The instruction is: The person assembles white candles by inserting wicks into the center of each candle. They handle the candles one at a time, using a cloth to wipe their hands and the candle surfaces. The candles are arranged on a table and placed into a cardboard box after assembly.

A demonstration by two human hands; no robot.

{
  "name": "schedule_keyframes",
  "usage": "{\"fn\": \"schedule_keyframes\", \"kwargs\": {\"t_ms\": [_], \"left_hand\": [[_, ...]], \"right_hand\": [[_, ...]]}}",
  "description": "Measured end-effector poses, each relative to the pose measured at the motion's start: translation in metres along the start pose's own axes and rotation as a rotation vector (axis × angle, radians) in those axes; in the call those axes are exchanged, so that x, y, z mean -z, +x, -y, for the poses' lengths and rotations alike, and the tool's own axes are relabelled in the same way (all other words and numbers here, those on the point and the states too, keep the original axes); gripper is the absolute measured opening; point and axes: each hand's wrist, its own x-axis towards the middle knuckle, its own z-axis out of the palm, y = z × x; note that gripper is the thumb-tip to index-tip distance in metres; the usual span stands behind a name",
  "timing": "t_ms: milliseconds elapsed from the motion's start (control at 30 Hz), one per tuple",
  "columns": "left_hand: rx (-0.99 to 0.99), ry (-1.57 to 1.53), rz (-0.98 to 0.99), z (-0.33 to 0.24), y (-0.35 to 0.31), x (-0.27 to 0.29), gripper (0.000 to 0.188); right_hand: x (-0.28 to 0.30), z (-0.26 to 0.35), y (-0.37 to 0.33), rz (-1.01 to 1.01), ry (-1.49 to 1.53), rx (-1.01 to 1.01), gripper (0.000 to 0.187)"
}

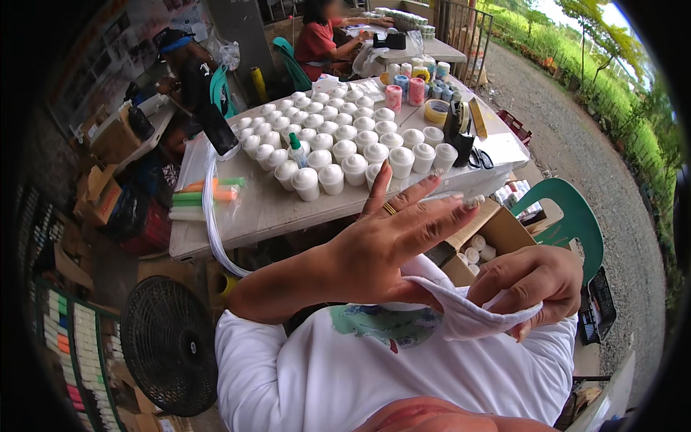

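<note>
Finding a bare strip on the table (288, 225) between its near edge and the front row of white cups (331, 178) with peaked tops. Finds less room toward the right end, with scissors (480, 158), black tape dispenser (458, 129) and yellow tape roll (436, 110) close by the cups. Notes left hand (399, 237) overlapping the front row in view; cannot judge clearance beneath. Records left fingers spread, pointing up and to the right, thumb largely hidden by white cloth (468, 317). Records right hand (533, 284) curled and clamped on the edge of the same cloth. Locates cloth between both hands, before the white shirt (288, 374); cannot tell whether separate from that shirt. Reports hands near each other but apart. Observes bagged sticks (205, 194), green, orange and white, beside looped white strands (211, 216) at the table's left end, plus a green-topped bottle (296, 150) among the cups. Sees an open cardboard box (504, 230) near a green chair (576, 223) at right, a black fan (169, 345) at lower left, and a gravel path (568, 137) beyond.
</note>
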Motion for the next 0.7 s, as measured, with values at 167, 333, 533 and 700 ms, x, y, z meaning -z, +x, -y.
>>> {"fn": "schedule_keyframes", "kwargs": {"t_ms": [167,333,533,700], "left_hand": [[0.211,-1.066,0.124,-0.009,-0.047,0.055,0.029],[-0.15,-1.31,-0.396,-0.089,-0.065,0.076,0.017],[0.435,-0.896,-0.936,-0.177,-0.063,0.055,0.006],[0.322,-1.078,-1.185,-0.183,-0.043,0.047,0.009]], "right_hand": [[-0.033,-0.025,0.01,-0.386,0.466,0.494,0.038],[-0.042,-0.02,0.017,-0.13,0.461,0.461,0.035],[-0.035,-0.014,0.006,-0.073,0.389,0.426,0.031],[-0.03,-0.022,0.017,0.022,0.402,0.424,0.029]]}}
